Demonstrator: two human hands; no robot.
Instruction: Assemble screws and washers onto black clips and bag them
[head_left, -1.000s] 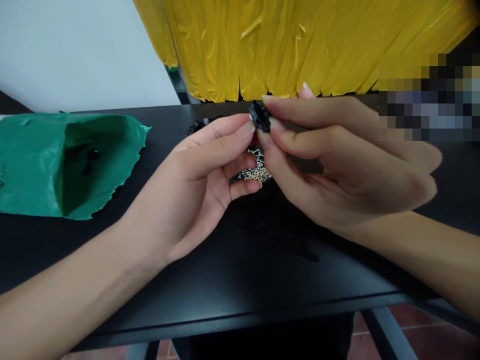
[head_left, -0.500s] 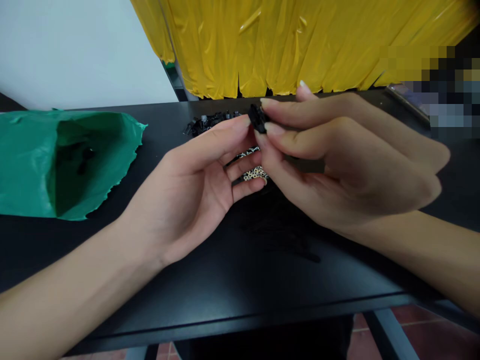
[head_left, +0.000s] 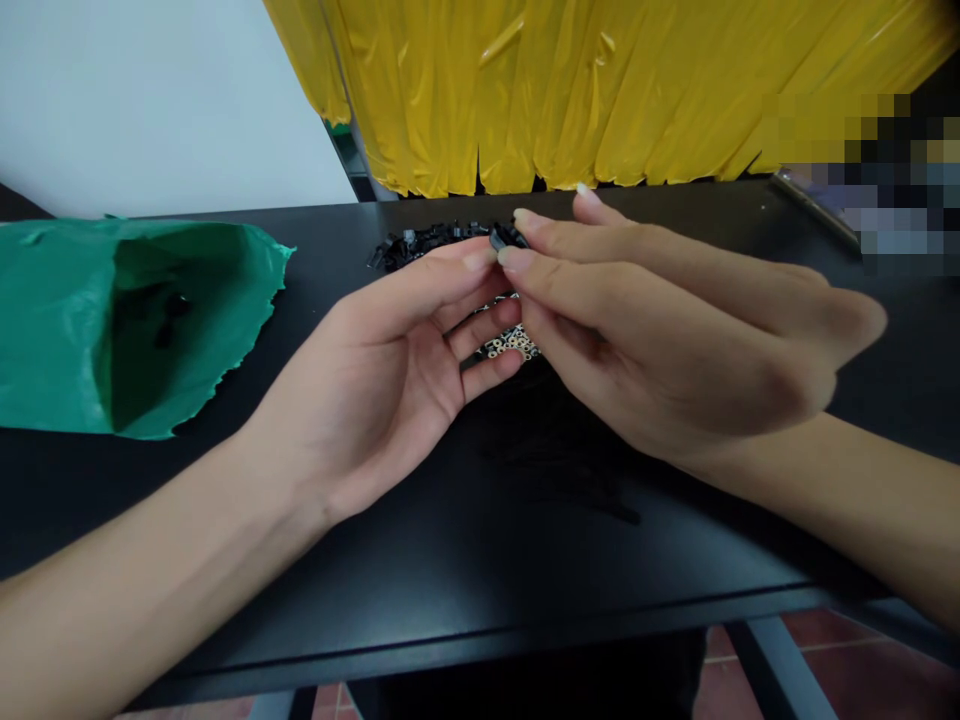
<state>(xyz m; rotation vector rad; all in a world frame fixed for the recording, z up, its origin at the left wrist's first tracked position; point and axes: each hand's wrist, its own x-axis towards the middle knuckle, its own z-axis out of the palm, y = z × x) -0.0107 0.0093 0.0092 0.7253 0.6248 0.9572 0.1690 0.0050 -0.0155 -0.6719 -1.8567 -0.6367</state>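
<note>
A small black part (head_left: 508, 237) is pinched between the fingertips of both hands above the dark table (head_left: 420, 580). My left hand (head_left: 382, 370), palm up, grips its left side with the thumb and a fingertip, the other fingers loosely curled. From the right, my right hand (head_left: 660, 330) holds the same part, its fingers over the top and partly hiding it. Behind the fingertips lies a pile of small black pieces (head_left: 420, 243). Small light ring-shaped pieces (head_left: 510, 343) show between the hands, partly covered by fingers.
On the left, an open green bag (head_left: 52, 330) has a few dark pieces inside. Yellow plastic sheeting (head_left: 570, 90) hangs behind the table's far edge. A flat dark object (head_left: 817, 210) lies at the far right beside a pixelated area.
The fingers of my right hand have shifted left and closed further over the black part, which now shows less and sits slightly left. My left hand has hardly moved.
</note>
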